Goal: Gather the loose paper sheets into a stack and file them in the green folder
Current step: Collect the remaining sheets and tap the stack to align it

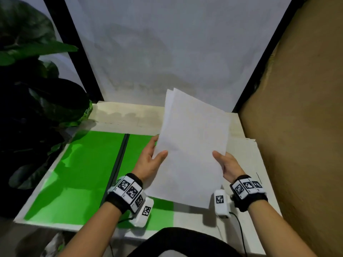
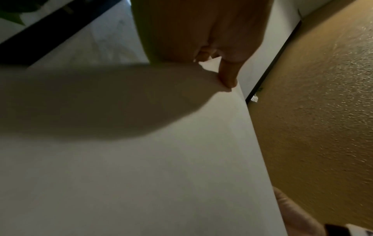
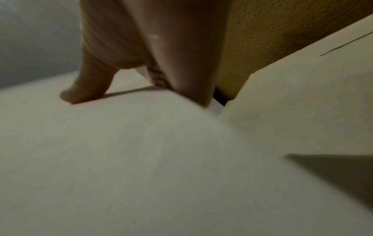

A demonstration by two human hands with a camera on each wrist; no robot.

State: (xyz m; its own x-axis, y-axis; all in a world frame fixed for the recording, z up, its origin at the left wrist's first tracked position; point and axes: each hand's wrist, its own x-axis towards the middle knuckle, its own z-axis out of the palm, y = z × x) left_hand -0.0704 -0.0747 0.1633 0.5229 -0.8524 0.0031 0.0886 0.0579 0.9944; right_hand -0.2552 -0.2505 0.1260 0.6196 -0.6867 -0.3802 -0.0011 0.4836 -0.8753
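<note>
Several paper sheets point(image 1: 191, 145) — light, floppy, apt to fan — hang mid-frame over the table point(image 1: 248, 164). Left hand point(image 1: 150, 160) and right hand point(image 1: 228, 164) pinch the 2 side edges, thumbs on top. Green folder point(image 1: 78, 175) lies open, lower left.

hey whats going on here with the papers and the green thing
A person is holding a stack of white paper sheets up off the table, the left hand pinching its left edge and the right hand its right edge. The top corners are slightly fanned, so the stack isn't fully squared. The green folder lies open flat on the table below and to the left. The sheets aren't filed yet.
</note>
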